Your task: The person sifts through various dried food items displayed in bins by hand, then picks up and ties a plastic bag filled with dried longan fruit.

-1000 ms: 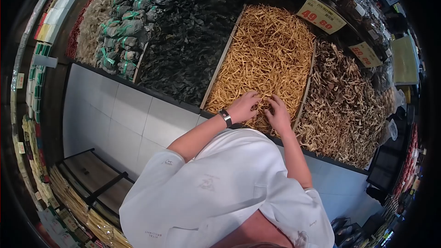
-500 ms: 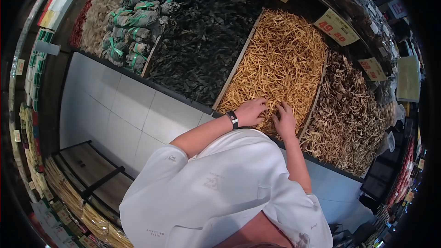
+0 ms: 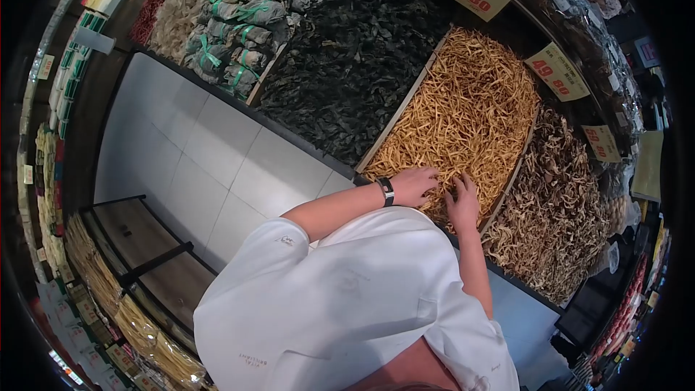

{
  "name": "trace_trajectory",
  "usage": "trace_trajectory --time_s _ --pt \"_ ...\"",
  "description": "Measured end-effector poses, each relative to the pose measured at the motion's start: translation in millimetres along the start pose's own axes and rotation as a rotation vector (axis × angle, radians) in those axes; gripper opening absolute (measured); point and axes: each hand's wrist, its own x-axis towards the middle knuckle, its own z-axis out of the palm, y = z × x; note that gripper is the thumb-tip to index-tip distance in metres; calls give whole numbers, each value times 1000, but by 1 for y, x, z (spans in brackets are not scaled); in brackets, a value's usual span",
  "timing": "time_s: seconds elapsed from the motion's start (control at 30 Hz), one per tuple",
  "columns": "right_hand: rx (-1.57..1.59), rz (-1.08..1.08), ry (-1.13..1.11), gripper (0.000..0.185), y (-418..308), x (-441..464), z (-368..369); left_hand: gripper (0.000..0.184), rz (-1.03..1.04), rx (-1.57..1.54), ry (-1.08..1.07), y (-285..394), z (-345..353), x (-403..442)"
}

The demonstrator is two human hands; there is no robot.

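Golden strips (image 3: 474, 94) lie under the left hand (image 3: 414, 187) and right hand (image 3: 464, 208), fingers loosely bent; grip cannot be told.

Right under the fingers (image 3: 468, 184), rough, matt, golden dried strips (image 3: 474, 94); off to their left, crinkled blackish dried sheets (image 3: 347, 65); bodyward, a smooth, matt white cloth shirt (image 3: 318, 297).

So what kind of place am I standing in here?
Probably a dried-goods section of a shop or market: golden dried strips and curled brown pieces lie loose in divided bins, price signs such as 49.80 stand behind them, and packaged goods line the side.
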Motion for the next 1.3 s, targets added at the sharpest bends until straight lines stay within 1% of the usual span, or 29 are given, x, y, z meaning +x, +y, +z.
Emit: trace_trajectory --time_s 0.07,0.2,0.27,0.43,0.57,0.77,0.87,0.93,0.97,1.03,1.3 --pt "-1 13 -3 51 -2 0 -1 40 39 16 32 -2 2 -1" --pt "-17 -6 18 51 0 1 3 39 29 14 37 -3 4 -2" --pt "-21 2 19 51 0 0 2 38 -3 6 1 -1 2 -2" --pt "-25 -16 25 50 2 1 3 36 21 73 94 -6 13 0" --pt "-20 -16 22 50 3 -1 2 33 15 78 65 -2 7 3" --pt "-2 -7 13 52 4 -1 2 31 39 116 134 -6 7 2" --pt "-1 -5 12 52 2 -2 -1 29 40 212 133 -9 10 3" --pt "1 -11 14 52 2 -2 0 21 66 284 144 -13 12 4" --pt "1 -15 15 51 3 -1 0 21 67 291 146 -15 13 4" --pt "4 -17 21 51 3 -2 0 14 138 329 207 -17 16 4" --pt "10 -32 32 53 6 -2 3 11 182 370 222 -25 20 5"
